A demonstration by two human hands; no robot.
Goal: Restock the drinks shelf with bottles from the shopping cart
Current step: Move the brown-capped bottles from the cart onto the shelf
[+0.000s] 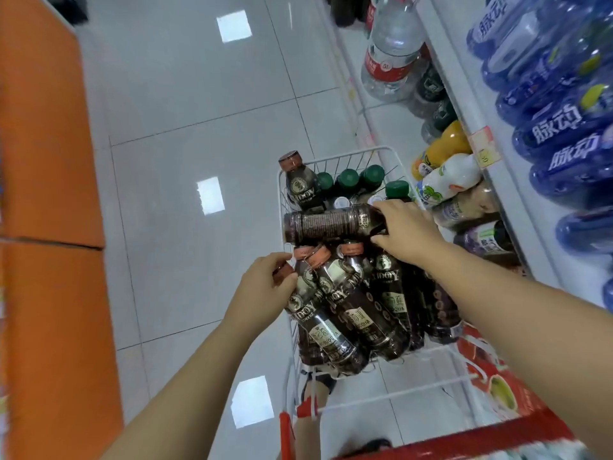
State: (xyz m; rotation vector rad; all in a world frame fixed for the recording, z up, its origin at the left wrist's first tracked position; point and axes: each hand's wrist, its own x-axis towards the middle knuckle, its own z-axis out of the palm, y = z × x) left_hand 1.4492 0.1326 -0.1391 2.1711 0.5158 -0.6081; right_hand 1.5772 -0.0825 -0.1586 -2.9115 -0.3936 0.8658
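In the white wire shopping cart, the left hand has its fingers clamped on the brown-capped neck of a dark coffee bottle. That bottle's long way runs from 5 to 11 o'clock. Farther off, the right hand grips a sideways dark bottle at its 3 o'clock end.
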